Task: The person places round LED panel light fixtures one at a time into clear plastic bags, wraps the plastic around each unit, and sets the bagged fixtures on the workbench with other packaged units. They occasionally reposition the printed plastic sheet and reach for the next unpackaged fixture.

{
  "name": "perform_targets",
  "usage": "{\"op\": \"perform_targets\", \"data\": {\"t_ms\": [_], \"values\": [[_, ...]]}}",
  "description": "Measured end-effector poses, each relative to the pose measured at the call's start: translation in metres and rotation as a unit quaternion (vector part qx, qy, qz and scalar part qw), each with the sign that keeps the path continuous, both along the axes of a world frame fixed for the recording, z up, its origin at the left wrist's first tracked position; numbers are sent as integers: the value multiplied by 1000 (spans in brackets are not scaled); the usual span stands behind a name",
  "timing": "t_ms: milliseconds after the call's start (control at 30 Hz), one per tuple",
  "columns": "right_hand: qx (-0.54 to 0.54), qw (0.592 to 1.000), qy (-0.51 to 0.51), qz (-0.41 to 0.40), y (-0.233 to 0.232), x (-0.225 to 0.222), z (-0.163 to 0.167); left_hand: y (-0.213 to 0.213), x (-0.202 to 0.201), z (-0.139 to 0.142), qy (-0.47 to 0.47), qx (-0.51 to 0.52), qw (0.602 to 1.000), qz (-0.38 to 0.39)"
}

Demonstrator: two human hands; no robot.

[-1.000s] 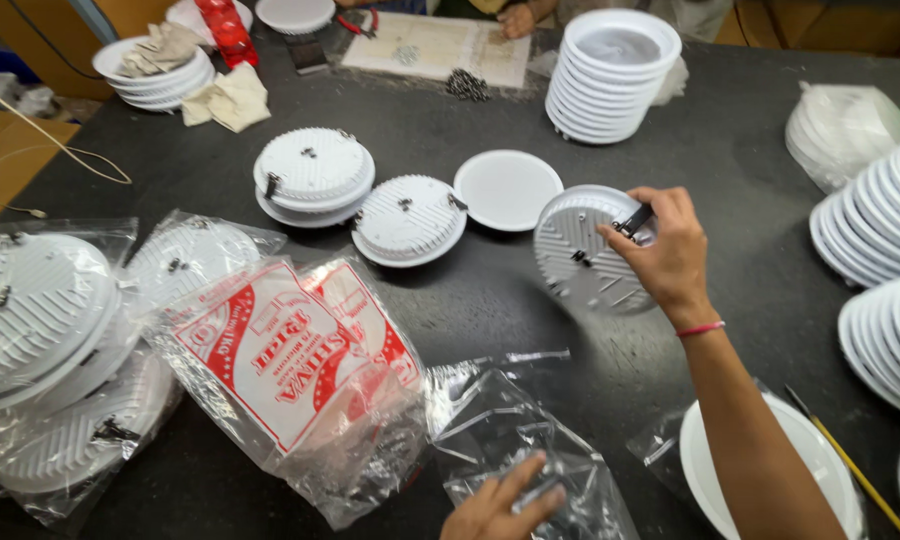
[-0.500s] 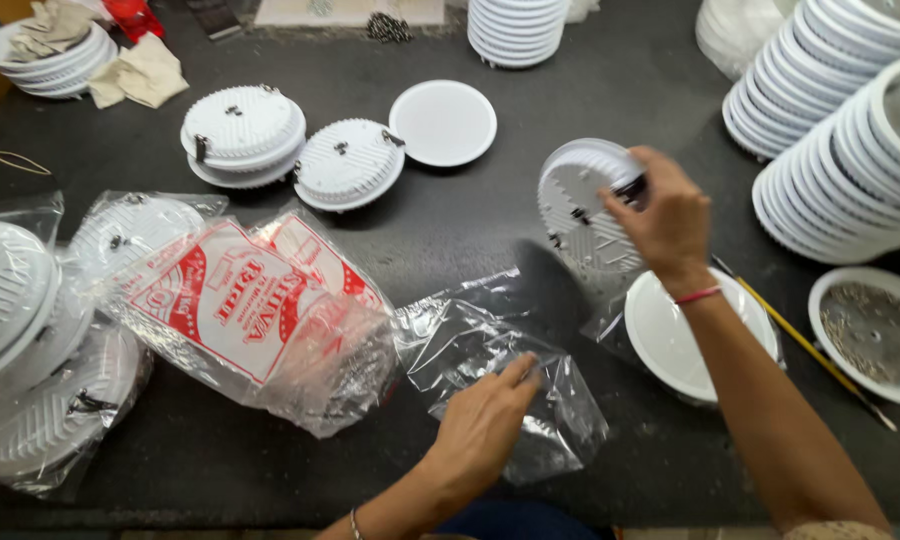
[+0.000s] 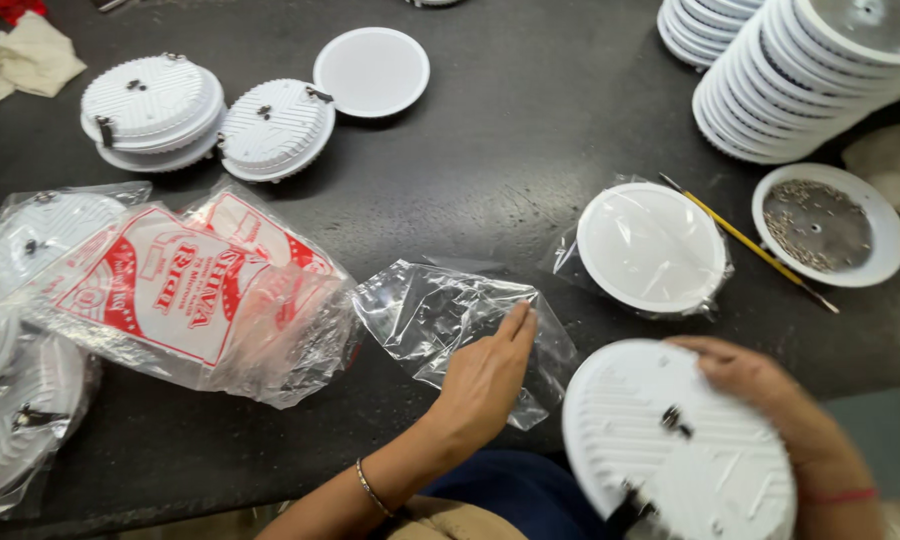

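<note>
The left hand [image 3: 485,375] lies flat, fingers together, on an empty clear bag [image 3: 450,325] near the surface's [image 3: 530,130] front edge. The right hand [image 3: 770,400] grips a round white lamp [image 3: 670,450], ribbed back up, off the front edge. Another lamp in a bag [image 3: 650,247] lies just behind it.

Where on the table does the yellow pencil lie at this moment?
In the head view, the yellow pencil lies slantwise on the right side of the dark table, between the bagged white disc and the shallow white dish of small screws.
</note>
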State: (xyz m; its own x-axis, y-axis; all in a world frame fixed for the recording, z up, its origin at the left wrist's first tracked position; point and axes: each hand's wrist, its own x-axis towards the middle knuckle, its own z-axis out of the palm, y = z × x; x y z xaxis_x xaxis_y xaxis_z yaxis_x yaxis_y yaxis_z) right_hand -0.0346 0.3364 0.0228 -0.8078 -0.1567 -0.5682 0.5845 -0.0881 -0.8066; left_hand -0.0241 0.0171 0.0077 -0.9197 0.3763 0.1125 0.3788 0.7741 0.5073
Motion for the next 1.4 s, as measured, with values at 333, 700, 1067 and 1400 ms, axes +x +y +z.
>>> {"op": "perform_targets", "data": {"t_ms": [333, 700, 1067, 1400], "values": [[-23, 988, 17, -149, -7, 38, -96, 20, 24, 5, -64, -8, 995, -76], [43, 965, 168, -196, -96, 33, -103, -6, 39, -7, -141, 16, 989, -40], [-66, 994, -9, -88, -137, 27, -115, -46, 44, -26, -118, 21, 993, -13], [-62, 988, -12, -139, -134, 13, -113, -38, 39, 0, -133, 79, 986, -70]]}}
